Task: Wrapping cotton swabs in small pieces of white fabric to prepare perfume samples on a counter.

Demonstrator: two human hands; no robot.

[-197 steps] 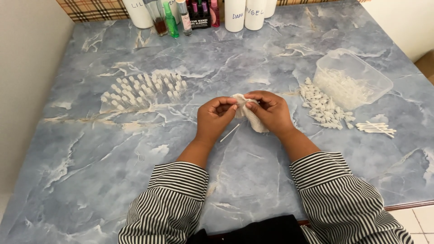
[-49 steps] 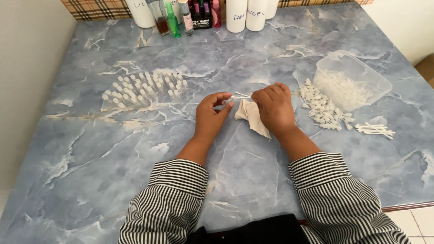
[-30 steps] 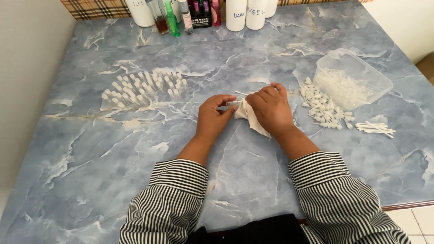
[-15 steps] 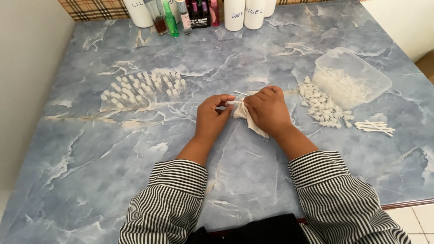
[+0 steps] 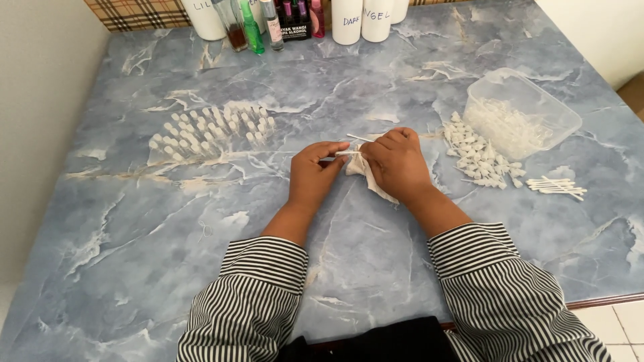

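At the middle of the blue marbled table [image 5: 168, 268], my left hand [image 5: 314, 175] pinches a thin white stick [image 5: 346, 153] between thumb and forefinger. My right hand [image 5: 397, 163] presses a crumpled white cloth [image 5: 373, 184] around the stick's other end. A second thin stick [image 5: 359, 138] lies on the table just beyond my fingers. Both hands rest low on the tabletop, fingertips nearly touching.
Several small white capped vials [image 5: 211, 131] stand in rows at the left. A heap of small white parts [image 5: 479, 157], a clear plastic tub [image 5: 523, 110] and a bundle of white sticks [image 5: 555, 188] lie at the right. Bottles [image 5: 268, 23] line the far edge.
My right hand has slid left with the cloth and closed over the stick's end. My left hand keeps its pinch in nearly the same place.
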